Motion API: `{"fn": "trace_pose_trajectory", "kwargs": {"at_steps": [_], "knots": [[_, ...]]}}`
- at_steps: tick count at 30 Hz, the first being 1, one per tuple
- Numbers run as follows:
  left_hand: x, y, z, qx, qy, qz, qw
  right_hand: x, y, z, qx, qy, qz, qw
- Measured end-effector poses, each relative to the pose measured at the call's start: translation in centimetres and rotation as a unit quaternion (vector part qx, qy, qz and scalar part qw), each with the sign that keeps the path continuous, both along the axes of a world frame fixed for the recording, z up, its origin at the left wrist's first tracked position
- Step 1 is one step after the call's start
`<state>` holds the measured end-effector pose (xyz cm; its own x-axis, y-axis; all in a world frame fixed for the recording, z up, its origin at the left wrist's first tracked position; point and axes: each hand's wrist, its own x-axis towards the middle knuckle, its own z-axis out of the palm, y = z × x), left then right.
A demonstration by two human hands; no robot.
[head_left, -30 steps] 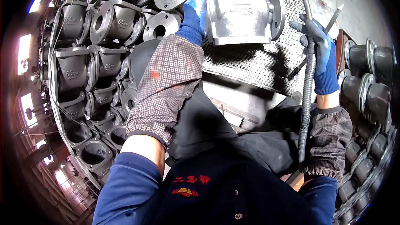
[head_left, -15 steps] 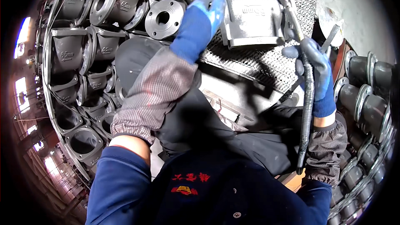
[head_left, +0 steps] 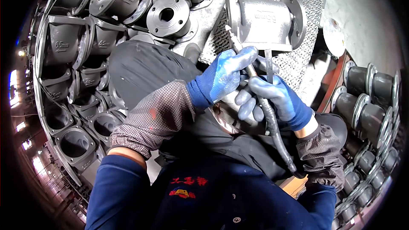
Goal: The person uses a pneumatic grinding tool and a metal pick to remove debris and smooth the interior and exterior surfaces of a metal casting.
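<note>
Hands in blue gloves, left (head_left: pixel 223 76) and right (head_left: pixel 272 98), both gripping hose-fed grinding tool (head_left: pixel 240 57) at centre frame, tip touching grey flanged valve casting (head_left: pixel 266 23) above; steadying lightly, keeping tip on the flange edge.

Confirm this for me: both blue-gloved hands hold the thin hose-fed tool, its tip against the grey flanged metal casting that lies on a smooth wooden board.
One detail is wrong. The head view shows the grey flanged metal casting lying on a grey expanded-metal mesh sheet, not a smooth wooden board. The rest holds: the blue-gloved left hand and right hand both hold the thin hose-fed tool, its tip against the casting.
</note>
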<state>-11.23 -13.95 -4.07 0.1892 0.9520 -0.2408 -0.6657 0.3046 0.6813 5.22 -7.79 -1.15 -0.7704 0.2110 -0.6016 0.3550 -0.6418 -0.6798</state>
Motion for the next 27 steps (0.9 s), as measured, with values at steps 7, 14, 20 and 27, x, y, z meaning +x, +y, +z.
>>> {"fn": "trace_pose_trajectory", "kwargs": {"at_steps": [7, 14, 20, 27], "knots": [[0.7, 0.4, 0.1, -0.017, 0.111, 0.025, 0.993, -0.4, -0.4, -0.6, 0.692, -0.143, 0.06, 0.705], [2.7, -2.8, -0.2, -0.231, 0.195, -0.218, 0.928, 2.0, 3.5, 3.8, 0.336, -0.195, -0.085, 0.918], [4.0, -5.6, -1.1, 0.223, 0.601, -0.167, 0.749, -0.2, 3.4, 2.2, 0.595, -0.118, -0.101, 0.789], [3.5, -4.3, 0.5, 0.191, 0.545, -0.096, 0.811, -3.7, 5.6, 1.8, 0.835, -0.145, 0.058, 0.527]]}}
